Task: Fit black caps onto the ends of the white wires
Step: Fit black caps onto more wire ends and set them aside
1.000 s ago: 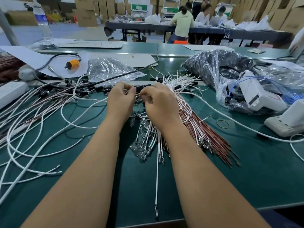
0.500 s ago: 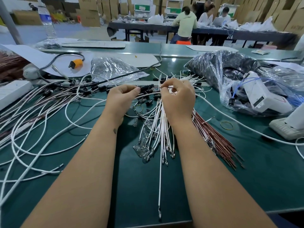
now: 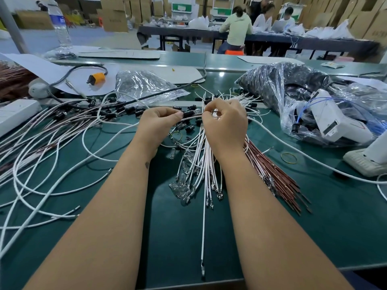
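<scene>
My left hand (image 3: 158, 124) pinches a black cap (image 3: 188, 113) threaded on a white wire (image 3: 193, 117) at the table's middle. My right hand (image 3: 225, 120) pinches the same wire just right of the cap, fingers curled. Under my right hand a bundle of white wires (image 3: 206, 164) fans toward me, one long wire (image 3: 202, 227) reaching the front edge. Loose black caps (image 3: 189, 128) lie between my hands. Capped white wires (image 3: 69, 122) spread over the left of the green table (image 3: 314, 227).
A bundle of reddish-brown wires (image 3: 276, 174) lies right of the white bundle. Clear bags with black parts (image 3: 278, 84) and a white device (image 3: 335, 120) fill the right. A bag (image 3: 144, 86), an orange plug (image 3: 96, 78) and a water bottle (image 3: 60, 26) stand at the back. People work at a far table.
My hands have drawn apart and lifted a little; my right hand moved right and pulled the wire out of the bundle while my left keeps the cap.
</scene>
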